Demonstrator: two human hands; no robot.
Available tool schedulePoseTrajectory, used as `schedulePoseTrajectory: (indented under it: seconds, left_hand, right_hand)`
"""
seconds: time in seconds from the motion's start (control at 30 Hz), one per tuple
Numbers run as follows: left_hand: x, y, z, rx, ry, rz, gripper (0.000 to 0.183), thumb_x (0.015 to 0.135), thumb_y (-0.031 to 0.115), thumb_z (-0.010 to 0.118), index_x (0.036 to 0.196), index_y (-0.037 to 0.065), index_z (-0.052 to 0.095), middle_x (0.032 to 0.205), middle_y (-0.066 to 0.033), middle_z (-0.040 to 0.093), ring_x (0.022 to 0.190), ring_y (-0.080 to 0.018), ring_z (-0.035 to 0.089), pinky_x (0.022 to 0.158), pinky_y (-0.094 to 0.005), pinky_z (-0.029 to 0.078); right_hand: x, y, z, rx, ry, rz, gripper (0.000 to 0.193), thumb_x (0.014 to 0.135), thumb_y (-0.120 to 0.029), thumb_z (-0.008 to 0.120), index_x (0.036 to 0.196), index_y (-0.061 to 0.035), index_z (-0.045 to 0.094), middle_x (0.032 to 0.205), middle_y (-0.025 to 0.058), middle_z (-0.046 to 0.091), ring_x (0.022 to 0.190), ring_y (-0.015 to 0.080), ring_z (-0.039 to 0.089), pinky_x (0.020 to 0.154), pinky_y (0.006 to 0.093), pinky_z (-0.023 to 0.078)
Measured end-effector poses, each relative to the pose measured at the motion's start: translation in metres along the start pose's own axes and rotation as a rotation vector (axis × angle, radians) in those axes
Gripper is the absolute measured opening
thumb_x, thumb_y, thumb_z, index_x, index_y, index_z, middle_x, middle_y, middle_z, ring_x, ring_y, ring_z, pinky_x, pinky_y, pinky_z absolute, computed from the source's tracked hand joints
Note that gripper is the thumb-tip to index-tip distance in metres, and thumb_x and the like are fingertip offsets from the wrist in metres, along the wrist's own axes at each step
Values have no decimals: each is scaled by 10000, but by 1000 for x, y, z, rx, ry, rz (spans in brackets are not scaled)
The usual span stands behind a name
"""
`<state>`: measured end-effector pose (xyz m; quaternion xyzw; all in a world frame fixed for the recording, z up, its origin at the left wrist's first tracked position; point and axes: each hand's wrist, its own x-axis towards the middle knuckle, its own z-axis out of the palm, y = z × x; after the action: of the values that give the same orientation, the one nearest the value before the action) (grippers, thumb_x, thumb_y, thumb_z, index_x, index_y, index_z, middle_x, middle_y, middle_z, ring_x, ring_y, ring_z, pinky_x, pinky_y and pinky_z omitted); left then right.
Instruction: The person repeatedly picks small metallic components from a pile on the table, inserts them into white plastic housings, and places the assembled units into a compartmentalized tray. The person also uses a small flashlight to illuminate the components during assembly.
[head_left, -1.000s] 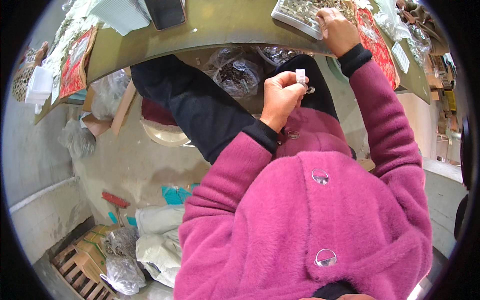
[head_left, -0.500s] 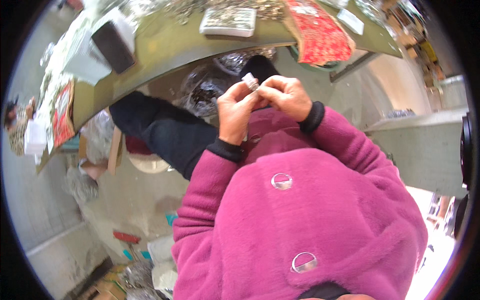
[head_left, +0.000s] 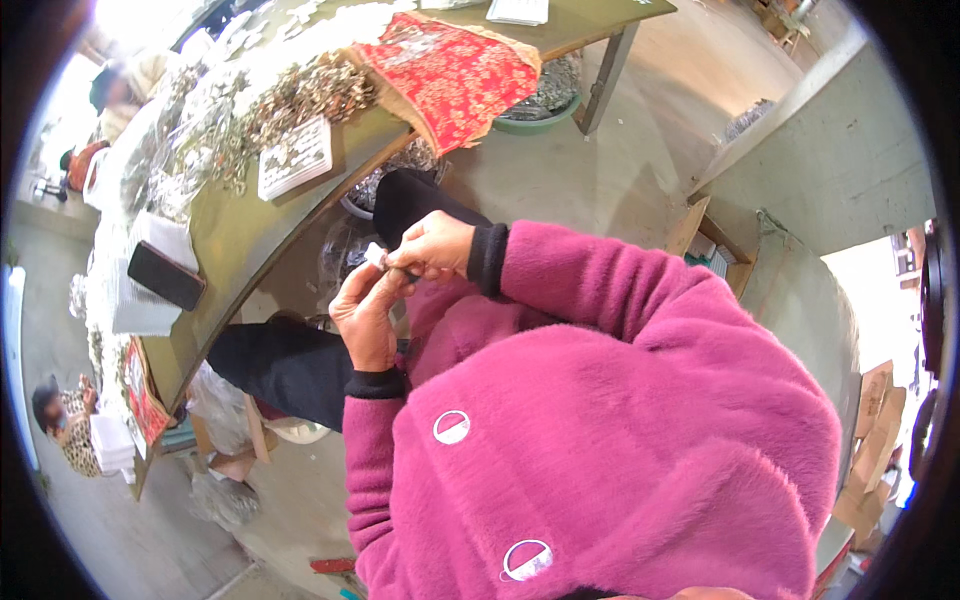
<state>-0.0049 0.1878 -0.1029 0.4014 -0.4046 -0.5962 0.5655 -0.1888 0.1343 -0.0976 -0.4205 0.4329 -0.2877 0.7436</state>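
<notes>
Hands at the worktable (head_left: 228,240), head view. The small white piece (head_left: 376,254) is just off the worktable's near edge, above the wearer's lap. It is pale, near-matte & blocky, and its upper part stands clear of the fingertips; the lower part is hidden by them, so full shape & any fitting below can't be told.

L hand (head_left: 366,315), nearer the worktable's left part, has thumb & index drawn together on the piece from below. R hand (head_left: 437,245), toward the worktable's right end, pinches it from the side w/ thumb & fingertips, other fingers curled. The two grips touch or nearly so; which bears more of the hold can't be told.

On the worktable, close to its near edge: shallow white tray (head_left: 302,184) w/ small metallic bits. Behind the tray, farther onto the worktable: loose heap of similar bits (head_left: 315,100), brownish to silvery. Toward the worktable's right end, a red floral cloth (head_left: 465,85) w/ tan border hangs over the near edge; below it, a green basin (head_left: 540,127) of shiny matl. Toward the worktable's left end: dark smartphone (head_left: 166,276), tilted, on a white ribbed stack (head_left: 145,318).
</notes>
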Motion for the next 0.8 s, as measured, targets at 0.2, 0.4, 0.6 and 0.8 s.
schedulePoseTrajectory:
  seconds: [0.2,0.4,0.6,0.8]
  left_hand:
    - [16,-4,-2,-194,-49,-170,125,946,-35,658,1067,-22,685,953,-73,704,756,-151,644,644,-264,518]
    - [30,-20,-12,-107,52,-336,180,979,33,622,1152,12,668,965,-61,708,789,-137,647,657,-228,508]
    - [41,-31,-22,-86,-21,-413,181,1001,31,616,1178,-1,632,1014,-74,676,834,-140,635,697,-231,539]
    - [46,-34,-15,-105,4,-349,226,981,-1,651,1206,-16,635,972,-89,712,790,-148,659,654,-252,537]
  right_hand:
    - [20,24,-14,27,-8,-65,301,953,-316,776,827,-58,688,662,2,594,515,75,496,457,244,379]
    - [66,19,-87,75,406,-269,293,920,-146,687,1173,2,696,720,96,694,537,155,618,476,329,509]
    - [114,3,-164,-91,739,-344,385,891,-255,651,1206,-40,707,1199,254,715,1104,401,699,900,457,565]
    - [105,-4,-177,-1202,-34,-198,286,1011,-233,534,1003,-22,727,1055,95,754,944,242,703,829,426,566]
